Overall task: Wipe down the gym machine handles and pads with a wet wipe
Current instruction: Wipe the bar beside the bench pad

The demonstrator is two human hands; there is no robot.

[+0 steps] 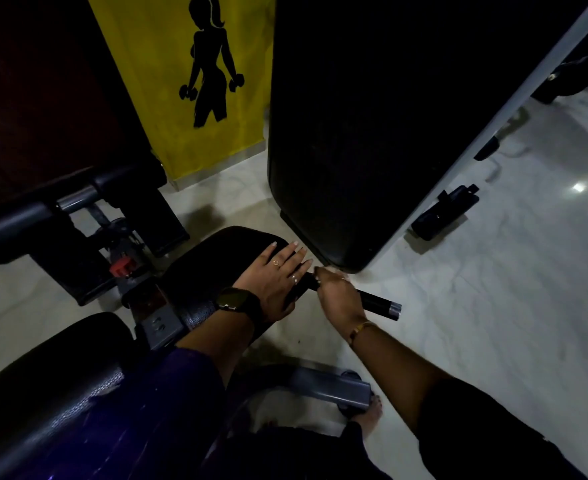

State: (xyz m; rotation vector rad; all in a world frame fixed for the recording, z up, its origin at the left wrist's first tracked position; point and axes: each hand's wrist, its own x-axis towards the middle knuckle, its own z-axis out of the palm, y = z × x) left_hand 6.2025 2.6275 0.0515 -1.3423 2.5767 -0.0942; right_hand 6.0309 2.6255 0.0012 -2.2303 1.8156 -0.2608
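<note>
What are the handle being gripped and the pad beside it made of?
The handle looks like black rubber or foam, with a dull sheen; its end cap looks like grey brushed metal, reflective. The pad looks like black vinyl or faux leather, softly glossy, though dim light leaves it open.

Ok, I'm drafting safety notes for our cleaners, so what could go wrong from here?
The right hand grips the handle close beside the left hand, which lies flat on the black pad; if the handle pivots, fingers may get pinched. The bare foot sits beside the metal base, so it could be stubbed. The room is dim, so patches may be missed.
</note>
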